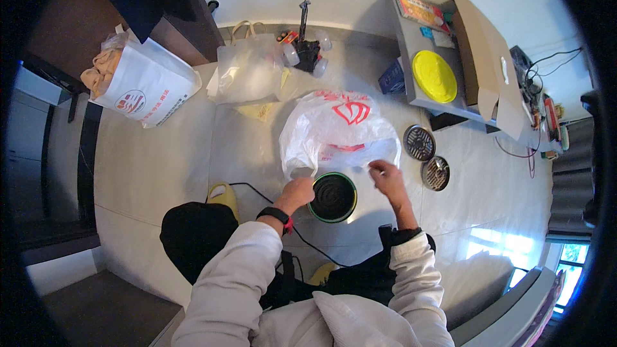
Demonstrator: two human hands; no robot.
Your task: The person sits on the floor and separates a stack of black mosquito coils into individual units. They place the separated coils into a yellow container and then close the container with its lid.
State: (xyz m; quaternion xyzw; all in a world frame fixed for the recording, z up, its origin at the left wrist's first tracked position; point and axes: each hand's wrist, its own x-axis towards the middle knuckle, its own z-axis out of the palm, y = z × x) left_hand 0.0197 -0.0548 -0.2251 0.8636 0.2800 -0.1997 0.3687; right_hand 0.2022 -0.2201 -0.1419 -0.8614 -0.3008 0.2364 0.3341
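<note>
The pale tiled floor [160,154] carries everything here, and you crouch near its lower edge, looking straight down. The largest thing on it is the open cardboard box [488,71] at the upper right corner, leaning by a grey shelf unit [418,58] that bears a yellow round lid [434,76]. At the upper left corner stands a white paper bag [151,87] with red print and something tan stuffed in its top; beside it, along the upper edge, sits a clear plastic tote [247,71] with tan handles. In the middle of the floor lies the white plastic bag [334,132] with red markings, its mouth turned toward you. Just below it, touching its opening, sits the round green-rimmed pot [332,196] with a dark ribbed inside. Your left hand [295,194], a black band on its wrist, is at the pot's left rim with the fingers curled closed against the bag's lower edge; you cannot tell whether they pinch the plastic or the rim. Your right hand [385,177] is just right of the pot, fingertips drawn together on the bag's thin edge. Two round metal grates [427,157] lie near the floor's right side, well apart from your hands. A black cable [270,202] runs under your left wrist.
</note>
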